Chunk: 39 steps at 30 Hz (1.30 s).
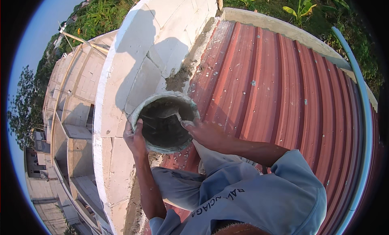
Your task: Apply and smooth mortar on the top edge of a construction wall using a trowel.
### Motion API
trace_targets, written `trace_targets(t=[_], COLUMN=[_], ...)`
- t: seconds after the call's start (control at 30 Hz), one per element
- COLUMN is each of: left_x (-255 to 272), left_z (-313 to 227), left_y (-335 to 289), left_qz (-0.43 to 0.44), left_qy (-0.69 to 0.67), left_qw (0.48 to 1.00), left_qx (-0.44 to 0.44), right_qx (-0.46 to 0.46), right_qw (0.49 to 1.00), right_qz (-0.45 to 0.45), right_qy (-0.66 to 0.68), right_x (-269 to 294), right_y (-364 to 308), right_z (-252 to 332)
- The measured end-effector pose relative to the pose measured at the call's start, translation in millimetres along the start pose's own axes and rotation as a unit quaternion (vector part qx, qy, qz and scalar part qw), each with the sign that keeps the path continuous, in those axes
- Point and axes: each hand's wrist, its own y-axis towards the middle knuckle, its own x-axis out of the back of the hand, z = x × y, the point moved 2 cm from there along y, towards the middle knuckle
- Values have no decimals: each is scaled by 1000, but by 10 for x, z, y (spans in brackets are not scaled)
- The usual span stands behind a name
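Note:
A round bucket, crusted with cement, is held up against the block wall. Dark grey mortar lies inside it. My left hand grips the left side of the bucket's rim, thumb over the edge. At the right side of the rim, my right hand is closed round the handle of a trowel. The trowel's blade is down inside the bucket, smeared grey, and partly lost in shadow. My bent legs are just below the bucket.
Red ribbed metal roofing, specked with mortar, slopes off to the right. Wet mortar lines the joint between wall and roof. A pale blue pipe runs along the right edge. Left of the wall, the ground drops to unfinished block buildings.

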Motion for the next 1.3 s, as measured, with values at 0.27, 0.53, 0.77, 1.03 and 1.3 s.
trace_targets(t=[0.27, 0.53, 0.77, 1.03, 1.3], left_x=[-131, 75, 191, 104, -49], left_z=[-108, -55, -136, -101, -185], left_y=[37, 53, 5, 14, -76], left_qz=[-48, -99, -112, -148, -94], left_qy=[-143, -118, -186, -123, 21], left_qw=[989, 986, 975, 977, 992], left_qx=[5, -64, -50, -98, -81], right_qx=[-2, -30, 42, -34, 27], right_qw=[997, 989, 992, 979, 968], right_qz=[31, -10, -22, 17, -81], right_qy=[-69, -143, -115, -199, -236], right_x=[431, 247, 637, 249, 677], right_y=[-237, -118, -61, 150, 312], right_z=[-10, 275, 532, 314, 355])
